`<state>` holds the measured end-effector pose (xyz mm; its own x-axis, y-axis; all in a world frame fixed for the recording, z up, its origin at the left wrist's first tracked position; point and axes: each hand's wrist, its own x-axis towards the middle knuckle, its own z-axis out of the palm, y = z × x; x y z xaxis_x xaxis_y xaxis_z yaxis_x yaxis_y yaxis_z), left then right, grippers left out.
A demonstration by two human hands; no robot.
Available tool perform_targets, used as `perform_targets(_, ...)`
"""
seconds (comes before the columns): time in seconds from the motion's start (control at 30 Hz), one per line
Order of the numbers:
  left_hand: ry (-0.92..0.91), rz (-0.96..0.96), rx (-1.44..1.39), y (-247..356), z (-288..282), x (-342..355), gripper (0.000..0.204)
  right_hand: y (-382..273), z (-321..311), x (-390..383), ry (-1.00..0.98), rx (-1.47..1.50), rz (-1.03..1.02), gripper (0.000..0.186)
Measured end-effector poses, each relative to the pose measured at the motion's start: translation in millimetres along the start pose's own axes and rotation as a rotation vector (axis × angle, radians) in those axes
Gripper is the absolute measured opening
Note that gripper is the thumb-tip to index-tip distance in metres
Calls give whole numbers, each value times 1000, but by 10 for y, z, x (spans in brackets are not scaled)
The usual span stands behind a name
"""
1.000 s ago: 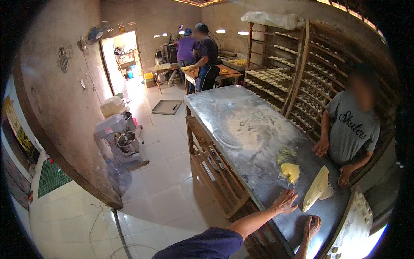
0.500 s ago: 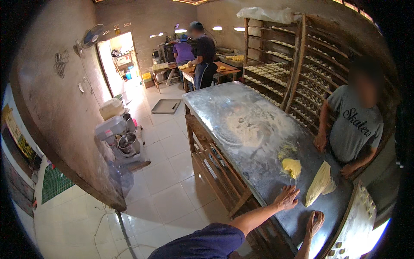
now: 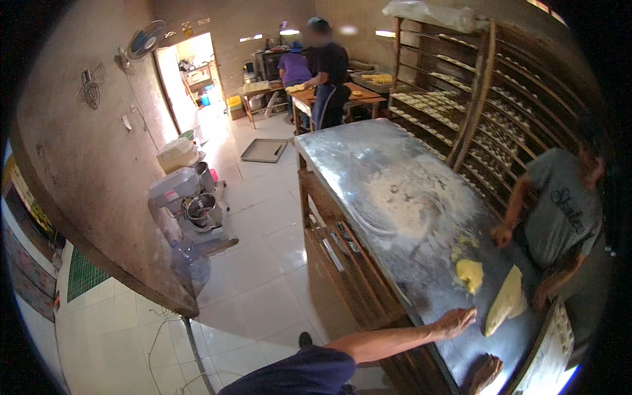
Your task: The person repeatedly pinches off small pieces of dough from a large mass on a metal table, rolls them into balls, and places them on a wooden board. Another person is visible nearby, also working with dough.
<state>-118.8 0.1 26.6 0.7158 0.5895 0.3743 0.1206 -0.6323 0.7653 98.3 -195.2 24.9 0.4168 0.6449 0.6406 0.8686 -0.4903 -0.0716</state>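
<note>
My left hand [image 3: 457,322] is over the near part of the metal table [image 3: 431,293], its fingers drawn together. Whether anything small is in them is hidden. Closer to me, my right hand [image 3: 486,375] is curled by the near end of the table; the inside of its grip does not show. Just beyond my left hand sits a lump of soft yellow paste [image 3: 469,274]. To its right lies a pale yellow tapered bag [image 3: 505,303], wrinkled and apart from both hands.
A person in a grey shirt [image 3: 565,204] stands across the table, arms at its edge. A tray of small pieces [image 3: 550,349] is at the near right corner. Flour [image 3: 415,197] covers the middle. Racks [image 3: 477,99] stand behind; a mixer [image 3: 187,197] is at left.
My left hand has gone from spread fingers to drawn-together ones. My right hand has come lower in the view. The whole view has shifted, and the person opposite has turned the head.
</note>
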Motion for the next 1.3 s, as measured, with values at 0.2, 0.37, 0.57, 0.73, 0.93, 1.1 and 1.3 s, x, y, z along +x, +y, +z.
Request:
perform_targets(0.2,-311,-362,-489,-532,-1519,-1743,47,-1413,-129,114,258,96,55,16)
perform_targets(0.37,181,-951,-307,-1472,-2775,-3398,58,-3202,117,79,34,617,145,15)
perform_targets(0.57,687,-818,-152,-1822,-3759,-3775,53,-4925,376,-234,-494,1130,-200,18)
perform_targets(0.73,796,-891,-739,-1875,-3595,-3387,43,-5263,314,-436,-418,933,-270,21)
perform_targets(0.93,419,-910,-869,-1399,-2725,-2370,31,-4489,65,-451,-362,987,172,39)
perform_targets(1.1,456,-324,-635,-778,-1755,-1365,31,-3254,-256,-390,-367,816,261,36)
perform_targets(1.3,-40,-183,-517,-4,-417,-142,16,-1252,-533,-251,176,328,358,35)
